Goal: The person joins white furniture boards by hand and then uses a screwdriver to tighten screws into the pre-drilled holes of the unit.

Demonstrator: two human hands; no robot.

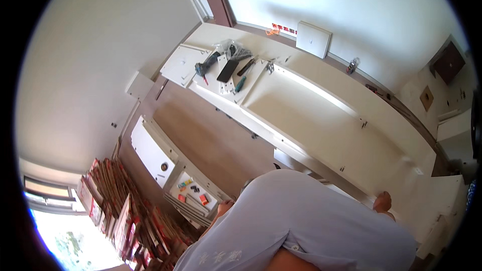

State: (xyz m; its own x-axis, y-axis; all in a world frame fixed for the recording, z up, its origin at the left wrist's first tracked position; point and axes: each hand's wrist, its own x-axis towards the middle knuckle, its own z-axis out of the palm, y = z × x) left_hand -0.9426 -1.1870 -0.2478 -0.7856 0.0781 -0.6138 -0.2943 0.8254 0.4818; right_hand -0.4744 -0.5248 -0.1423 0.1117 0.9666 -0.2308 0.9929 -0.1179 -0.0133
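Note:
A long white cabinet carcass point(306, 105) lies open side up across the floor in front of me. My right hand point(382, 201) is at its near side panel, toward the right end, with the fingers curled at the panel's edge. My left hand point(224, 206) is low beside the stacked white boards point(188, 206) on the left; its fingers are small and partly hidden by my grey clothing. On the carcass's left end are a cordless drill point(207, 64), a black phone point(228, 71), a green-handled screwdriver point(240, 84) and a clear plastic bag point(233, 49).
Flattened cardboard point(133, 216) is piled at the lower left by a bright window point(75, 241). Small orange boxes point(204, 199) sit on the board stack. A white panel point(313, 39) leans against the far wall, and a bottle point(353, 65) stands near it.

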